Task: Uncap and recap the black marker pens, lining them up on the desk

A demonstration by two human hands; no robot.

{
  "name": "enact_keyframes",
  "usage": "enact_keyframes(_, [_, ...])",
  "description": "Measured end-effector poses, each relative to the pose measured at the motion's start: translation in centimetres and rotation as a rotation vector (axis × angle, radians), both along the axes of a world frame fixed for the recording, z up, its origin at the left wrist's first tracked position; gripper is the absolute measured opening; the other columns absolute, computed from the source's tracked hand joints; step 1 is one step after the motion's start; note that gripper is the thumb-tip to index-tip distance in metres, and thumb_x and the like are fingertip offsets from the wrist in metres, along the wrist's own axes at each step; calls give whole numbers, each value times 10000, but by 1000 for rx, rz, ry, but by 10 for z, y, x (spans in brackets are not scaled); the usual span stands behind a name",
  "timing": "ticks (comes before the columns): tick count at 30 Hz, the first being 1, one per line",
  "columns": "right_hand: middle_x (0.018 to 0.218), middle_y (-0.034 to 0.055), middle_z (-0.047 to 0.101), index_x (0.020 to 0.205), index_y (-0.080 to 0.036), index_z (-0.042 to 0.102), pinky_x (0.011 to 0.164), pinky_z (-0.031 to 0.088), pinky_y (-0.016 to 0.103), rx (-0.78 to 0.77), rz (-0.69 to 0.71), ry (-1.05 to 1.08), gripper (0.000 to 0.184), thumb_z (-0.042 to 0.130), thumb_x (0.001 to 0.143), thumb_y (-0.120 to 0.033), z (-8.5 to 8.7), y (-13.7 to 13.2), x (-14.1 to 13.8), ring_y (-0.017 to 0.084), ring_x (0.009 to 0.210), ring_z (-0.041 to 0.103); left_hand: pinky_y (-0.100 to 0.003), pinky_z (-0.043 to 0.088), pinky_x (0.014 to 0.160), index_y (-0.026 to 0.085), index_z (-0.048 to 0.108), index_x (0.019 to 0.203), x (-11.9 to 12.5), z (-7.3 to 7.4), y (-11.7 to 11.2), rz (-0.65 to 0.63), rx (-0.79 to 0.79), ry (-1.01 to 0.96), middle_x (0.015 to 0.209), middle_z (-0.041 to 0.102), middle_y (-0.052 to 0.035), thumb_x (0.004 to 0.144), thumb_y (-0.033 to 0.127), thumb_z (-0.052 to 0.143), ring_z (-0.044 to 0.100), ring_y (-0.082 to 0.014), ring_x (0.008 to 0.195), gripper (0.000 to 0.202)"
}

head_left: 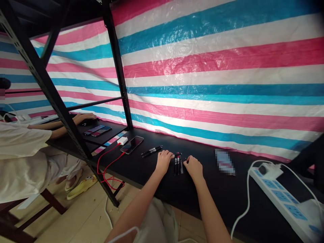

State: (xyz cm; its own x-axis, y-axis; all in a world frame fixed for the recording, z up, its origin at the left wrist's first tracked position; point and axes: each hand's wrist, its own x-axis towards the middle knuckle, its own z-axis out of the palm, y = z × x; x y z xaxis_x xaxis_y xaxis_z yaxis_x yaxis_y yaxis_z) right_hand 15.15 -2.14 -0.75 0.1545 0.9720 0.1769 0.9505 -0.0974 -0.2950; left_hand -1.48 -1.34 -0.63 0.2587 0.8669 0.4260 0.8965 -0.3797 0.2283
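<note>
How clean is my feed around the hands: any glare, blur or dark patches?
Head view: bright glare speckles the striped sheet; head view: dark pens between the left hand and right hand blend into the black tabletop, so fine detail is hard to tell; head view: a pale item farther right is pixelated; head view: the upper right corner darkens.

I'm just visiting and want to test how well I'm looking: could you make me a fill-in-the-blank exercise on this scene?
1. Between the left hand and right hand lie several slim ____.
2. The tabletop is coloured ____.
3. The power strip lies on the person's ____ side.
4. The sheet behind has pink, white and ____ stripes.

Missing words: pens; black; right; blue.
</note>
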Motion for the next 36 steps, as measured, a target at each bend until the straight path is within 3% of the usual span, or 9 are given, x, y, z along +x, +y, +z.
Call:
enact_keyframes(6, [798,54,609,793,-184,577,574,321,241,-39,-17,83,168,468,753,-305,2,-1,4,173,738,572,-282,282,810,249,578,943,-3,4,-3,-1,-53,-36,916,537,-15,881,332,373,444,-146,922,230])
enact_keyframes(13, [768,22,604,745,-219,594,560,308,236,-46,-8,166,182,462,747,-344,2,1,5,164,716,557,-280,295,781,235,588,914,-5,-1,-1,-35,-28,-42,886,538,-14,879,334,380,450,-145,892,234])
enact_keyframes(21, [779,20,571,768,-209,546,540,302,242,-34,9,70,250,455,745,-441,7,-6,10,160,697,550,-282,300,770,233,587,915,-5,1,-1,-12,-47,-65,897,555,-11,882,332,376,460,-144,893,235])
enact_keyframes(27, [852,52,565,748,-185,547,581,346,253,-66,20,-44,160,461,743,-320,7,-7,12,170,728,574,-285,304,767,236,591,916,-5,3,-1,-9,-82,-67,897,560,-15,881,335,376,466,-149,908,239])
enact_keyframes(33, [822,141,593,846,-100,565,603,401,285,-73,-153,-102,224,411,787,-253,5,-7,9,233,744,608,-283,307,766,231,595,910,-4,0,2,-32,-78,-70,893,565,-15,878,341,385,470,-149,901,239])
enact_keyframes(36, [804,151,603,844,-85,573,599,405,294,-62,-173,-87,229,410,785,-235,6,-8,11,247,739,611,-280,309,758,233,593,914,-4,0,2,-46,-75,-70,889,565,-12,879,346,380,471,-146,896,244])
